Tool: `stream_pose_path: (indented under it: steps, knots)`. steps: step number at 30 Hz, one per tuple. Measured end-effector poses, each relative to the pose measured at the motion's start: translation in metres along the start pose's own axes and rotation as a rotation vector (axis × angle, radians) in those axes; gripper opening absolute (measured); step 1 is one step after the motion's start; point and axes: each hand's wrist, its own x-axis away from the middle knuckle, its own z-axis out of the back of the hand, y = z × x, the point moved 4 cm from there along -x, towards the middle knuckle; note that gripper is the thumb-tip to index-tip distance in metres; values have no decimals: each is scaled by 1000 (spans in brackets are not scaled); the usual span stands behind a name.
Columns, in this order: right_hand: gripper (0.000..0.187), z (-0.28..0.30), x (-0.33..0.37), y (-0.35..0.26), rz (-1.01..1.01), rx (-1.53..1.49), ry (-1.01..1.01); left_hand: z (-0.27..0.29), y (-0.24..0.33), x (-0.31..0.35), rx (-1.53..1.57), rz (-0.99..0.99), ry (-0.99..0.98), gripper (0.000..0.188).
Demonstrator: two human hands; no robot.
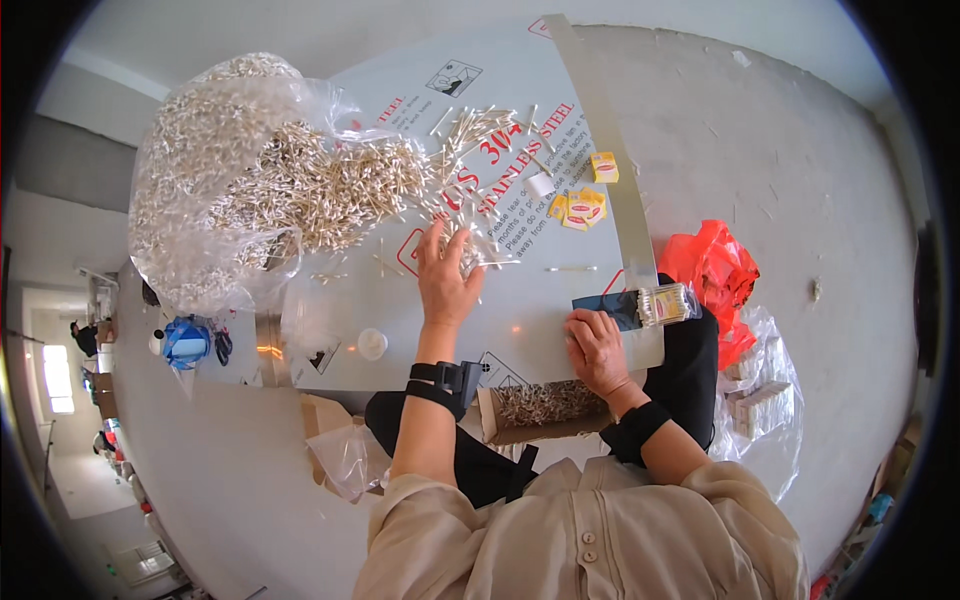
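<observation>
My left hand (447, 280) reaches over the sheet-covered table (400, 315), fingers spread on a small heap of cotton swabs (482, 250). Beyond it, a large pile of cotton swabs (345, 185) spills from a big clear plastic bag (190, 200). My right hand (598, 352) is closed, fingers curled at the near edge of a dark blue flat piece (612, 306); whether anything is pinched is hidden. Touching that piece is a clear packet of swabs (667, 304) with a yellow label. One swab (571, 268) lies alone between the hands and the yellow cards (580, 208).
Another yellow card stack (604, 167), a white cylinder (540, 185) and a round white lid (372, 345) lie on the table. Below its near edge sits a cardboard box of swabs (545, 403). A red plastic bag (710, 275) and a clear bag of white boxes (765, 408) are at right.
</observation>
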Motion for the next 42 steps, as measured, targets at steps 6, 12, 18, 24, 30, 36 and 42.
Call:
stream_pose_path:
  steps: [6, 12, 18, 24, 30, 36, 42]
  knots:
    - [24, -2, -2, -5, 0, -17, -8, 24, -132, -64, 258, 491, -86, 45]
    - [25, -1, -3, -2, -26, -5, -14, -28, -157, -113, -380, 429, -211, 70]
    - [24, 1, -7, -7, -14, 0, -41, 7, -163, -129, -168, 319, 139, 30]
    - [22, 1, -2, -2, -27, 8, -22, 49, -106, -95, 0, 389, 160, 32]
    - [19, -2, -3, -6, -2, 2, 11, 31, -86, -21, 387, 490, 155, 47]
    - [20, -2, -1, -3, -12, 18, 15, 19, -71, 43, 724, 660, 358, 56]
    - [19, 1, -1, -6, 28, 14, 53, 13, -53, 103, 143, 739, 144, 57]
